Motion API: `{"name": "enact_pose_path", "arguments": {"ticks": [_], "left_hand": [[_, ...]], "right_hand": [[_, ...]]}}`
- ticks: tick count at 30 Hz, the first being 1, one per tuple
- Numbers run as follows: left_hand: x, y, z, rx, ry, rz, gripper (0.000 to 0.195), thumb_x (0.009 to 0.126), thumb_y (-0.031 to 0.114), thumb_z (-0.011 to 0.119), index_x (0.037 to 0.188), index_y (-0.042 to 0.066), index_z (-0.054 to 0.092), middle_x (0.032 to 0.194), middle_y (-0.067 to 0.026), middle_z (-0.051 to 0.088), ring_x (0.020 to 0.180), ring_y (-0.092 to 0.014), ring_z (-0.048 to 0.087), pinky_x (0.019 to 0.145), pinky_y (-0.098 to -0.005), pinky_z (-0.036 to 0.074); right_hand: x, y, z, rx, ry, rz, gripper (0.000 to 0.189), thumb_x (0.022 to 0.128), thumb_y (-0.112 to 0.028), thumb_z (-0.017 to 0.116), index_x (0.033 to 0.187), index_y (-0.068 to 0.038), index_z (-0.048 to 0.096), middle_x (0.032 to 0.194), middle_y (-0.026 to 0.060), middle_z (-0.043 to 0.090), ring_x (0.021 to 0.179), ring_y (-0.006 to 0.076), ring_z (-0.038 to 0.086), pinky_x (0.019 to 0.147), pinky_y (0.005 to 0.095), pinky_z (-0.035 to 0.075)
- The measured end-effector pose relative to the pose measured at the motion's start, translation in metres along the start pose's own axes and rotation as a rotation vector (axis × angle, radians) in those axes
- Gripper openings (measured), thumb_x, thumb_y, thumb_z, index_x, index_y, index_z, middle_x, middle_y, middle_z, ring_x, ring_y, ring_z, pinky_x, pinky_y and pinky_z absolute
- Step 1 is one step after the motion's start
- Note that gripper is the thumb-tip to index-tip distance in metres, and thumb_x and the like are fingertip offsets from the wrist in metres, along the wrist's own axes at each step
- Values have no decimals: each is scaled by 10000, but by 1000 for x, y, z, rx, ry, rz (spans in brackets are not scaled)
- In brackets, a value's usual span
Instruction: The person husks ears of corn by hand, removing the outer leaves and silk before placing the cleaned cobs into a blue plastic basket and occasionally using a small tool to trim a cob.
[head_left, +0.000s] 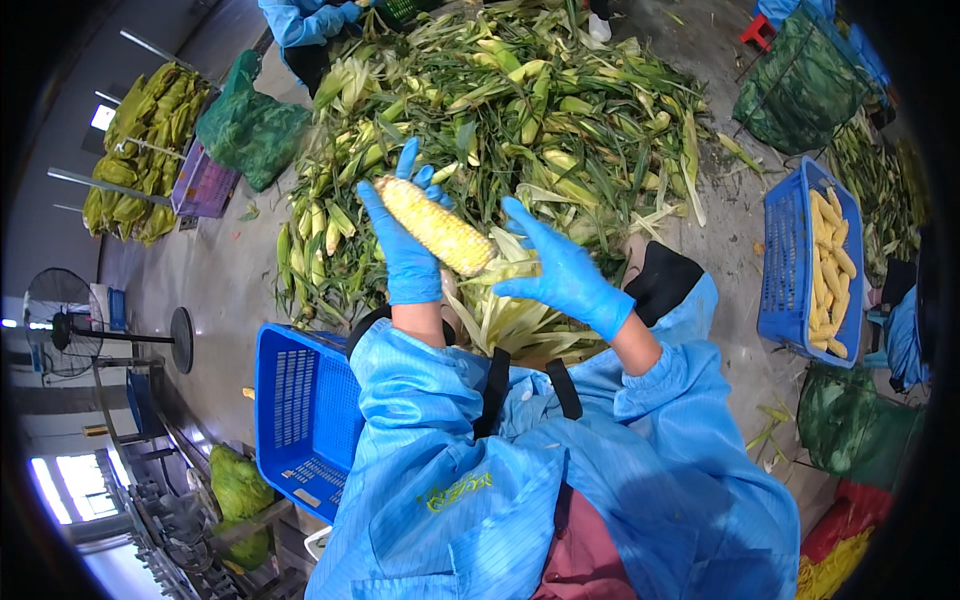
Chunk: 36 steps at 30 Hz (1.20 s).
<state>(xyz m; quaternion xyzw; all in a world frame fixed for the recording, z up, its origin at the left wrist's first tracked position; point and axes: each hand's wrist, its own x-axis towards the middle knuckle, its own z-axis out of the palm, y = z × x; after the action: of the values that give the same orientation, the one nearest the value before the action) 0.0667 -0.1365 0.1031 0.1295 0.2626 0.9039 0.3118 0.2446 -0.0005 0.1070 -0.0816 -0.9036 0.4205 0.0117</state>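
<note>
A husked ear of corn (436, 225) with pale yellow kernels lies across the palm and fingers of my left hand (406, 244), which wears a blue glove. My right hand (561, 266), gloved the same way, is apart from the ear, its fingers spread and nothing in them. Beneath both hands, loose pale husks (501, 319) lie between my legs. Beyond them spreads a big heap of unhusked corn and green husks (517, 127) on the floor.
At my left stands a blue plastic crate (307, 420). Another blue crate (784, 262) to the right holds several husked ears (829, 270). Green mesh sacks (251, 127), a purple crate (206, 176) and a standing fan (64, 322) are further off. A co-worker's blue sleeve (304, 26) shows beyond the heap.
</note>
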Motion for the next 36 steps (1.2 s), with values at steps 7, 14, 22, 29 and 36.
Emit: {"name": "enact_pose_path", "arguments": {"ticks": [7, 14, 22, 29, 36], "left_hand": [[-8, -25, 24, 59, 54, -22, 586, 942, 471, 462, 1333, 35, 456, 1164, -157, 602, 928, -217, 621, 818, -348, 523], [-15, -16, 11, 887, 335, 189, 228, 958, 136, 501, 988, -30, 654, 884, -60, 683, 802, -113, 615, 716, -234, 480], [-61, -41, 11, 115, -129, -325, 563, 908, 153, 588, 1389, 2, 338, 1280, -123, 513, 1138, -196, 535, 959, -341, 445], [-70, -50, 24, 372, -55, -246, 581, 854, 104, 626, 1364, -16, 375, 1256, -108, 539, 1142, -205, 535, 1010, -340, 399], [-81, -53, 36, 466, -86, -354, 697, 799, 139, 684, 1389, -22, 349, 1291, -100, 519, 1180, -190, 506, 1026, -329, 377]], "right_hand": [[-5, 4, 30, 914, 87, 29, 671, 807, -275, 729, 1337, 14, 438, 1151, 112, 615, 1032, 168, 587, 898, 285, 459], [-27, 8, 21, 1150, 57, 47, 594, 828, -186, 712, 1327, 12, 459, 1184, 68, 594, 1044, 134, 566, 927, 272, 440], [-25, 5, 21, 508, 547, -60, 787, 716, -210, 801, 1389, -72, 418, 1168, 143, 589, 1072, 253, 584, 911, 342, 462], [-18, 5, 5, 258, 604, -116, 621, 753, -257, 772, 1300, -94, 529, 1105, 124, 615, 968, 245, 622, 828, 336, 502], [6, 2, -23, 685, 371, 6, 246, 821, -124, 701, 1048, -38, 655, 914, 62, 666, 800, 119, 620, 735, 264, 511]]}}
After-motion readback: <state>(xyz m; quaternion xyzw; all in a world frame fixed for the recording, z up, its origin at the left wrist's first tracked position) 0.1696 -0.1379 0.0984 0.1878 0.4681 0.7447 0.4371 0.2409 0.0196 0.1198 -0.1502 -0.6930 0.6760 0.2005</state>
